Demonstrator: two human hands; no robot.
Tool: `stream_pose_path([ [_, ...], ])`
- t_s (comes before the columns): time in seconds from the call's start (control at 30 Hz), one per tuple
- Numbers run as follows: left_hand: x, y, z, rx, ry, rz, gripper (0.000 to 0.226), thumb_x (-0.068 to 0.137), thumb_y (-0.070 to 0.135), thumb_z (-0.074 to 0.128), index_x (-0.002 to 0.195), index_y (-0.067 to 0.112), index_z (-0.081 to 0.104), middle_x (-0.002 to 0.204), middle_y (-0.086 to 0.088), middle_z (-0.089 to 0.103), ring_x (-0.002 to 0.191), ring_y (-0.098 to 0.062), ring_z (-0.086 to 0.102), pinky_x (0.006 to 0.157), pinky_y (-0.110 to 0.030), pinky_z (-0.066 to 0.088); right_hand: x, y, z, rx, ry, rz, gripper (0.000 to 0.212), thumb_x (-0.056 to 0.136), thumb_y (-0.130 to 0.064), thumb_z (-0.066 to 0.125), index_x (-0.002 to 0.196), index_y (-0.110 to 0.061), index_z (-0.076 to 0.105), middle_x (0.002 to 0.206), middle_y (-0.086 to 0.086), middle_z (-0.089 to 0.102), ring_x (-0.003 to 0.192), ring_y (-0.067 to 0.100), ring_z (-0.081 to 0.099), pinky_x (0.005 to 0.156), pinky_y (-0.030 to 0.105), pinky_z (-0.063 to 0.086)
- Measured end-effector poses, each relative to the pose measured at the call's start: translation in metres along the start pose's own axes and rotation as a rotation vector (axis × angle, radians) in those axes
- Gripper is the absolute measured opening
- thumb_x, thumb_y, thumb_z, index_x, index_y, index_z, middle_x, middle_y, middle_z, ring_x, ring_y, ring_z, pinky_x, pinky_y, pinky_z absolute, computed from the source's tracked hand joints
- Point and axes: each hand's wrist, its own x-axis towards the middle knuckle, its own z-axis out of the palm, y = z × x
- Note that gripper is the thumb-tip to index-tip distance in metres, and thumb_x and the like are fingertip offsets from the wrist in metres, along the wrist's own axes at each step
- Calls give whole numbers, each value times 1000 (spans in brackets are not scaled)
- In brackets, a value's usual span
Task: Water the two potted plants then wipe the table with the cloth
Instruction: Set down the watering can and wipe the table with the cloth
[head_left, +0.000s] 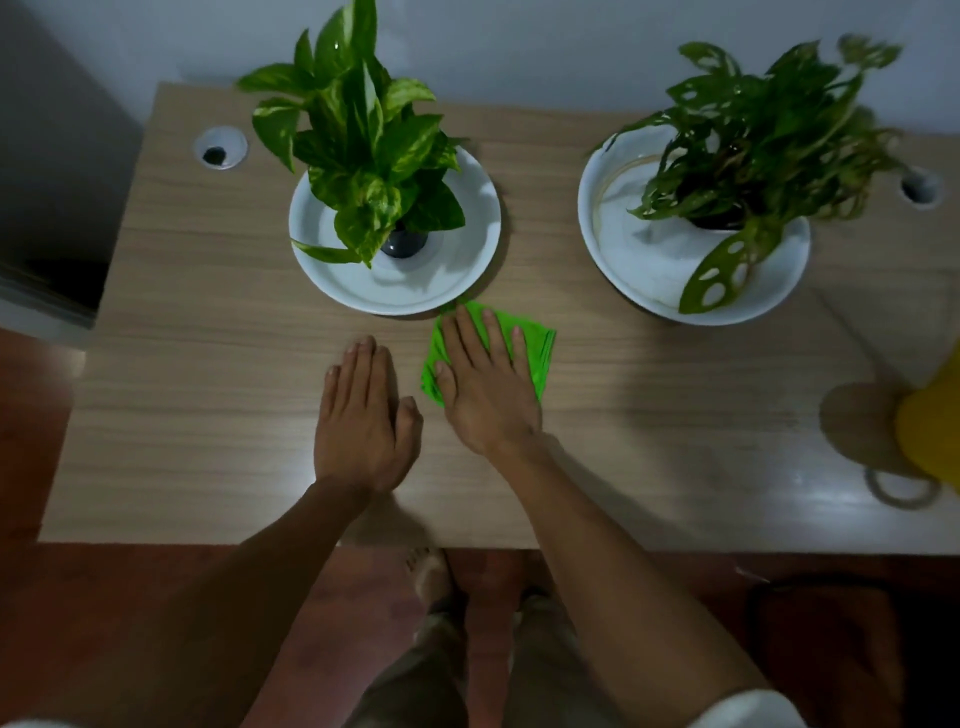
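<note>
Two hands are down on the counter (208, 322) from where I watch, and the wiping step looks to be the one in hand. My right hand (483, 379) lies flat on the green cloth (537, 348), fingers (496, 338) straight and spread, pressing the folded square against the wood without curling round it. My left hand (363, 415) rests palm down just beside it on the bare wood, fingers together and straight, holding nothing.

The cloth sits right at the near rim of the left saucer (467, 249), close enough that its far corner seems to touch it. That saucer carries the broad-leaved plant (358, 135) in its dark pot (402, 241). The second plant (763, 135), with holed leaves, stands in its own wide white saucer (623, 244) well off to the right. A yellow vessel (930, 421) shows at the right edge, probably the watering can, though too little of it is visible to be sure.

My worry is the forward stroke: push any further and the cloth shoves the saucer, which could rock the tall plant. A pale ring (901, 488) near the yellow thing may be a wet mark; a sweep that way risks knocking the vessel off the edge.
</note>
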Motion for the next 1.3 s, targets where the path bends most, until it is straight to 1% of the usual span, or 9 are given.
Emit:
stream_pose_path([
  [0.1,-4,-2,0,24,-17,-1,70,103,41,30,163,6,21,172,-13,16,161,-26,9,131,-48,7,-6,22,-6,-9,-34,-66,63,111,-50,17,168,-25,15,176,-5,13,164,25,3,131,52,0],
  [0.33,-3,-4,-1,6,-49,-12,71,104,43,29,164,9,16,174,-9,8,162,-21,0,131,-44,1,74,61,-21,51,67,257,67,108,-51,12,169,-21,12,177,1,10,163,27,3,130,54,0],
  [0.5,-5,-5,-2,3,-44,-12,70,104,43,30,164,9,17,174,-9,9,162,-21,1,131,-45,3,51,68,-19,49,56,233,70,107,-54,12,169,-21,11,177,1,10,163,27,4,131,53,-1],
  [0.63,-7,-4,-2,-4,-54,-22,70,105,43,29,165,10,15,174,-8,8,162,-20,-1,131,-45,1,32,70,-20,58,43,306,67,109,-48,13,169,-19,6,177,1,6,164,27,0,130,52,-5],
  [0.73,-6,-2,-3,-11,-46,-12,70,104,43,29,164,9,16,174,-9,8,162,-20,0,131,-45,1,61,63,-27,29,21,209,64,110,-43,11,169,-19,2,177,-1,-1,163,25,-6,131,51,-6],
  [0.83,-3,-4,-1,-25,-41,-12,69,105,41,31,164,9,15,174,-8,8,161,-20,0,131,-44,0,79,61,-26,-1,20,151,64,110,-41,10,169,-17,6,177,0,3,164,26,-3,131,52,-3],
  [1.0,-7,-14,-8,-175,-6,-22,64,106,35,33,163,7,23,173,-9,16,161,-19,6,131,-42,4,28,16,-4,34,16,178,66,108,-43,13,169,-17,11,177,2,7,164,27,0,131,53,-3],
  [1.2,-21,-73,-28,-90,8,-130,65,105,34,30,162,4,22,172,-13,16,161,-25,9,131,-45,6,-2,-80,13,60,-8,186,67,108,-44,18,168,-15,11,176,6,10,163,30,3,130,55,-6],
  [1.3,-27,-109,-41,-40,21,-147,65,105,34,31,162,2,23,172,-15,18,161,-26,10,130,-47,9,7,-128,20,48,-22,120,67,109,-44,18,168,-15,9,177,5,8,163,30,2,129,57,-7],
])
